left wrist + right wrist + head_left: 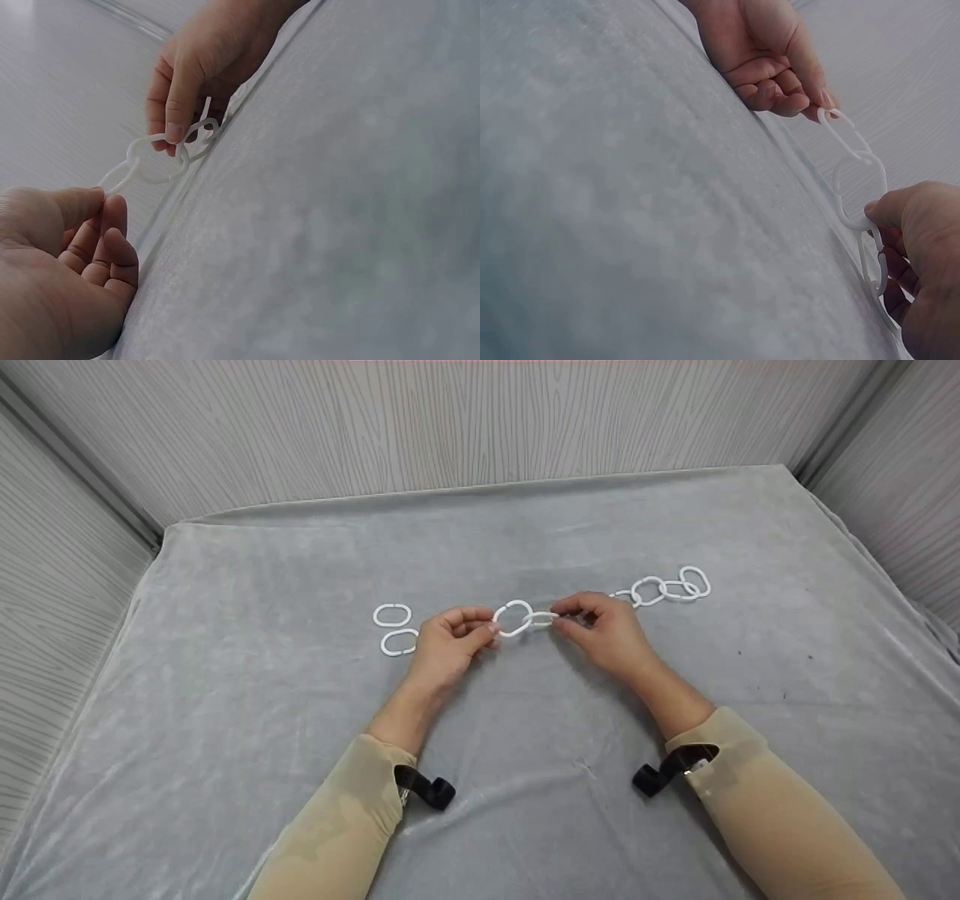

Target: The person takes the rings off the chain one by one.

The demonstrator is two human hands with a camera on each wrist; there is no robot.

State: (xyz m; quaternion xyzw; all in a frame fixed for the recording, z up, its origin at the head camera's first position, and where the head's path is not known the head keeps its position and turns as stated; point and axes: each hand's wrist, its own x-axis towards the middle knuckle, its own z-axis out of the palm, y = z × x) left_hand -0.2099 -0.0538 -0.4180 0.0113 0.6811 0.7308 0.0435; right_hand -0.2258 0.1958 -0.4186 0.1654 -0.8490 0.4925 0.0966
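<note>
Between thumb and fingers, my left hand [448, 649] pinches a white oval plastic link [513, 603] by its left side. That link is hooked through a second white link [541, 615], which my right hand [611, 634] pinches. In the right wrist view the left hand's link [844, 131] hangs joined to the right hand's link [883, 180], and more links run on below the right fingers. The rest of the white chain [648, 579] lies to the right, partly hidden behind the right hand.
Two loose white links lie left of the left hand: an upper link [392, 605] and a lower link [393, 652], the latter partly covered by that hand. Grey cloth [525, 780] covers the table, with pale wood-grain panels [480, 420] behind and at the sides.
</note>
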